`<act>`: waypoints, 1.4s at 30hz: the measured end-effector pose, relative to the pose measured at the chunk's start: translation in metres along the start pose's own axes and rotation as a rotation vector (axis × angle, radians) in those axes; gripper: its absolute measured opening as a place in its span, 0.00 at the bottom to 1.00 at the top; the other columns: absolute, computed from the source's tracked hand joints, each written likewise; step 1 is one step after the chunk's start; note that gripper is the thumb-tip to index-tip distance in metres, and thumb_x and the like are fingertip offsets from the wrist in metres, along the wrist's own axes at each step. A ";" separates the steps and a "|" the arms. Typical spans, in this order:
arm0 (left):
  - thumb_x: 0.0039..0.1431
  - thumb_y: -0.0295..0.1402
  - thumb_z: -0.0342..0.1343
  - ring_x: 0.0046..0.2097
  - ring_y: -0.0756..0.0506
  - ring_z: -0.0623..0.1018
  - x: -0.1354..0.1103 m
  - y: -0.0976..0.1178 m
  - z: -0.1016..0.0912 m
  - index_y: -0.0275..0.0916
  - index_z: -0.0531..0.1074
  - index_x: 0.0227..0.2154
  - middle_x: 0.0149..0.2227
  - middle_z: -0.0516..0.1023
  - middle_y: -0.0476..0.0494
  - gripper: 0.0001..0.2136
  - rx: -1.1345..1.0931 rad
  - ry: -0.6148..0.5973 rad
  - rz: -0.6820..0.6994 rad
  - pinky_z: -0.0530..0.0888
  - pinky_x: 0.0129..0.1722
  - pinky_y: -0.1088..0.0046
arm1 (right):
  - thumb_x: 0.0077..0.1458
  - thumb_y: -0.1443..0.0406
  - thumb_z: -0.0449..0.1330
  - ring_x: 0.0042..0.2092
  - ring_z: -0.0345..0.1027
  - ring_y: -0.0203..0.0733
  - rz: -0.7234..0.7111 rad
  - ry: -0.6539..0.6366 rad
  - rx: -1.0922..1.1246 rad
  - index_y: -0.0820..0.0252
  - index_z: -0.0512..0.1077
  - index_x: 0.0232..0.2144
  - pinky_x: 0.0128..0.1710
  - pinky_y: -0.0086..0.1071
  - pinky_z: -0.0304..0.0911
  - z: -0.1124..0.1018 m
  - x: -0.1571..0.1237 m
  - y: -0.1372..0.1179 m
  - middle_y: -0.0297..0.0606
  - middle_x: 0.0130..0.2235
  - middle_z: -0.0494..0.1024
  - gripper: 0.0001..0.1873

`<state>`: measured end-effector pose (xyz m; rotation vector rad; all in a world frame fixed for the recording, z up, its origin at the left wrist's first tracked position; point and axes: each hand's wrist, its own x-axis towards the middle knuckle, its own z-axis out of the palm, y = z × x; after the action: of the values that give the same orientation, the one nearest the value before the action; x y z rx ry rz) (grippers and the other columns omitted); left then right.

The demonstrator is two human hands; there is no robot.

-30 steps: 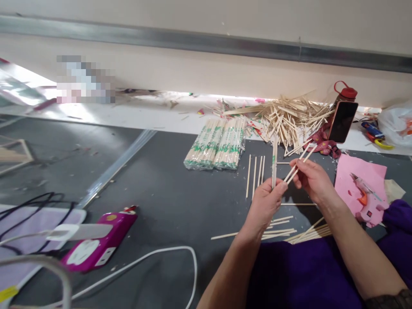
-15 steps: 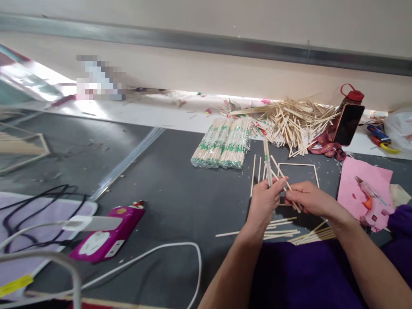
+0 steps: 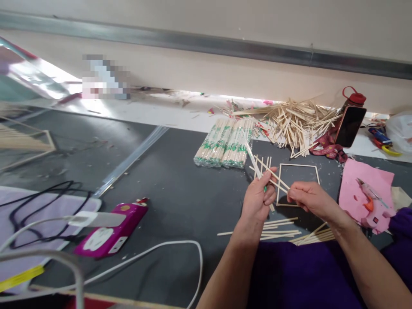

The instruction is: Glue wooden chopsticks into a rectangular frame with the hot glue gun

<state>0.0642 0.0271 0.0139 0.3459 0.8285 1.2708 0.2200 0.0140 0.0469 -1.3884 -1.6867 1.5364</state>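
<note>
left hand (image 3: pixel 258 196) clamps a slanted wrapped packet (image 3: pixel 253 159); right hand (image 3: pixel 304 196), knuckles up, pinches thin sticks (image 3: pixel 280 181).

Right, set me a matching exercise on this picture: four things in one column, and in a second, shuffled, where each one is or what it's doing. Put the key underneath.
Things
1. phone
2. right hand
3. glue gun
4. four-sided stick frame

Places and states
A. holding thin sticks by their ends
B. lying on the grey tabletop, partly hidden by a hand
C. standing in front of the red-capped bottle
D. resting on the pink sheet

Pairs: 1-C, 2-A, 3-D, 4-B
</note>
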 end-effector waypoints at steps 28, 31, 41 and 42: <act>0.45 0.40 0.67 0.13 0.59 0.60 -0.010 0.003 0.010 0.34 0.75 0.29 0.16 0.69 0.54 0.14 0.142 0.107 0.320 0.50 0.09 0.85 | 0.55 0.58 0.55 0.25 0.54 0.31 -0.106 0.230 -0.179 0.59 0.63 0.18 0.25 0.28 0.46 0.006 0.000 0.001 0.28 0.20 0.62 0.17; 0.44 0.40 0.67 0.14 0.57 0.63 -0.009 0.004 0.008 0.34 0.74 0.29 0.16 0.69 0.54 0.15 0.093 0.094 0.273 0.50 0.08 0.85 | 0.53 0.55 0.56 0.21 0.51 0.30 -0.074 0.142 0.200 0.59 0.65 0.21 0.21 0.26 0.45 0.008 0.003 0.005 0.26 0.19 0.61 0.16; 0.46 0.38 0.66 0.14 0.58 0.64 -0.006 0.000 0.008 0.34 0.72 0.29 0.16 0.68 0.55 0.13 0.056 0.119 0.209 0.51 0.09 0.86 | 0.54 0.57 0.55 0.22 0.52 0.30 -0.111 0.230 -0.176 0.59 0.64 0.18 0.23 0.27 0.44 0.006 0.000 -0.001 0.28 0.18 0.61 0.18; 0.46 0.38 0.66 0.15 0.57 0.66 -0.007 -0.001 0.010 0.34 0.73 0.29 0.17 0.70 0.54 0.13 0.093 0.136 0.254 0.51 0.09 0.86 | 0.55 0.58 0.55 0.24 0.53 0.31 -0.154 0.322 -0.344 0.60 0.63 0.17 0.24 0.28 0.44 0.005 -0.001 -0.002 0.29 0.19 0.62 0.18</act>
<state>0.0712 0.0222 0.0224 0.4533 0.9845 1.5075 0.2155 0.0110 0.0477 -1.5334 -1.8545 0.9093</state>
